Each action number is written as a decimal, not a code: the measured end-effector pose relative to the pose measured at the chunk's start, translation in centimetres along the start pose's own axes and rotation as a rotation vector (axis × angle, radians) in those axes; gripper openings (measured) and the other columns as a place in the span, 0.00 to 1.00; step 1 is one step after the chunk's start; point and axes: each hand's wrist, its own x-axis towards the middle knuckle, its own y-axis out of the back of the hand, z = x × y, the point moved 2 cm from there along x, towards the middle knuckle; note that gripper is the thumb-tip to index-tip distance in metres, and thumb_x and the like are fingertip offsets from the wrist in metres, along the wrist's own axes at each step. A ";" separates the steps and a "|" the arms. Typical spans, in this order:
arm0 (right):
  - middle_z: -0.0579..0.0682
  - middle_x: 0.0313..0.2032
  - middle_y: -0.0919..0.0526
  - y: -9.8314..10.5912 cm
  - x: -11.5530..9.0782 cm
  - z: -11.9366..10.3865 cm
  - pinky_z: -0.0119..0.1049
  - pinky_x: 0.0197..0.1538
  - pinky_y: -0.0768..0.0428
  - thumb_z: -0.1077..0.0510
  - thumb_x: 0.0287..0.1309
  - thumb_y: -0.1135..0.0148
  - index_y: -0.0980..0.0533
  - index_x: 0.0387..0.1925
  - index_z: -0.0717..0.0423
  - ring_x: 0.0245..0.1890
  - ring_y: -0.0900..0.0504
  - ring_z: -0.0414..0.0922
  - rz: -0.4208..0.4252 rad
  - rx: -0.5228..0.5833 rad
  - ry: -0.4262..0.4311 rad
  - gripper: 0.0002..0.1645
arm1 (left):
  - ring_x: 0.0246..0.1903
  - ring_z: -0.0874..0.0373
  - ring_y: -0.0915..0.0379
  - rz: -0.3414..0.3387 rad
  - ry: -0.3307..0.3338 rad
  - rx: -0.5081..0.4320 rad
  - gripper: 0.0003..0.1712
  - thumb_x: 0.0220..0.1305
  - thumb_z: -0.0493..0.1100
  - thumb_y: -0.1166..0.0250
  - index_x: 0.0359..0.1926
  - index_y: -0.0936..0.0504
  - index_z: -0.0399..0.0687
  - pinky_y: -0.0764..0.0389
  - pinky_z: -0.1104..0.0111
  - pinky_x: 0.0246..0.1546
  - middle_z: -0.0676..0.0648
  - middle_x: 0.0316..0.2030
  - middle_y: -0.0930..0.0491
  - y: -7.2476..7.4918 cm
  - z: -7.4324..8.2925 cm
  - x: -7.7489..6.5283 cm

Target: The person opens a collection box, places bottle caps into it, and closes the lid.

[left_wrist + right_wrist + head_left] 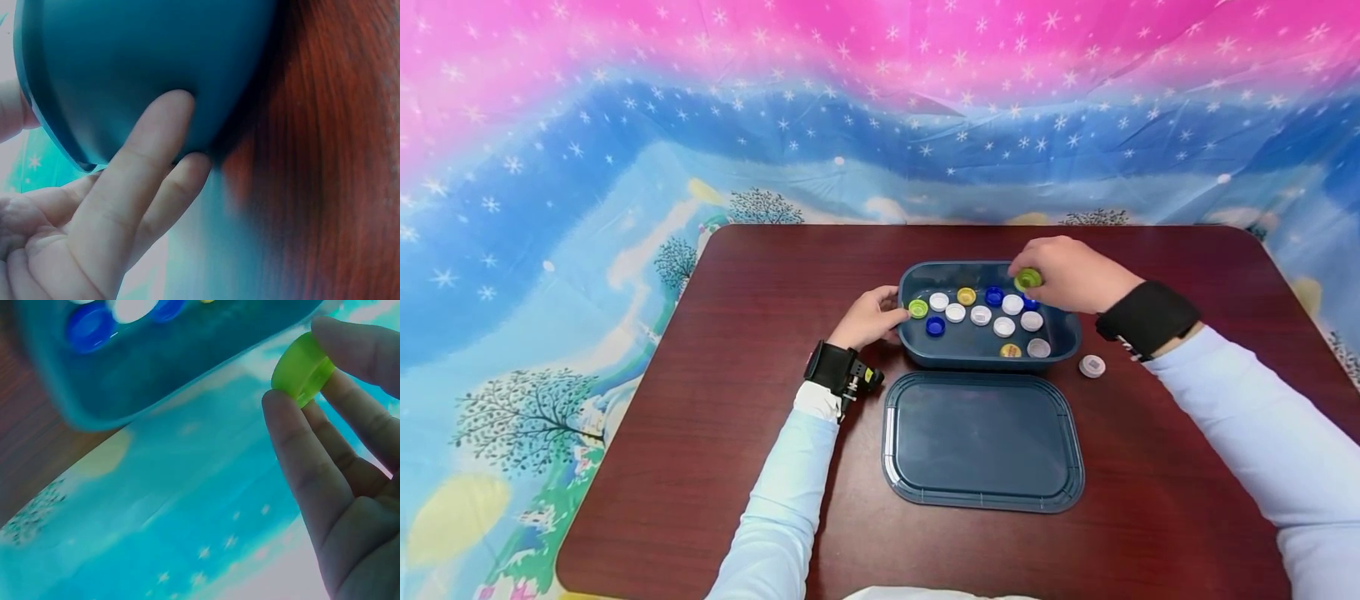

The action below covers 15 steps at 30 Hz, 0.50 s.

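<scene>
My right hand (1075, 271) pinches a green bottle cap (303, 370) between thumb and fingertips, above the far right part of a dark blue-grey plastic box (955, 361). At the box's left end my left hand (868, 318) grips the wall, thumb over the rim and fingers (140, 156) against the outside. Several bottle caps lie spread on the box floor: white ones such as this cap (981, 315), blue ones like this cap (935, 326), yellow ones including this cap (966, 296), and a second green cap (917, 309) near the left thumb.
A flat dark blue-grey lid (985, 437) lies in front of the box on the reddish-brown wooden table (752, 333). One white cap (1092, 366) rests on the table right of the box. A patterned cloth (880, 125) hangs behind the table.
</scene>
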 end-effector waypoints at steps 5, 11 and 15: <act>0.57 0.43 0.19 -1.4 2.2 -2.0 0.48 0.48 0.21 0.68 0.53 0.31 0.18 0.46 0.62 0.45 0.22 0.53 -0.070 0.022 0.073 0.16 | 0.38 0.49 0.18 -0.018 0.008 0.002 0.30 0.68 0.37 0.40 0.69 0.36 0.40 0.17 0.56 0.39 0.37 0.56 0.24 0.0 0.0 -0.3; 0.56 0.42 0.19 -3.7 4.7 -4.0 0.46 0.48 0.20 0.68 0.51 0.29 0.17 0.45 0.61 0.45 0.20 0.53 -0.159 0.005 0.173 0.16 | 0.39 0.49 0.18 -0.015 -0.002 0.020 0.31 0.68 0.37 0.40 0.70 0.37 0.40 0.17 0.56 0.40 0.38 0.57 0.25 0.0 0.1 -0.3; 0.56 0.43 0.18 -5.2 6.0 -5.0 0.46 0.49 0.21 0.68 0.52 0.30 0.17 0.46 0.61 0.46 0.21 0.53 -0.228 0.003 0.218 0.17 | 0.39 0.49 0.18 -0.013 -0.005 0.026 0.31 0.69 0.38 0.41 0.70 0.37 0.40 0.17 0.57 0.40 0.38 0.57 0.25 0.1 0.2 -0.3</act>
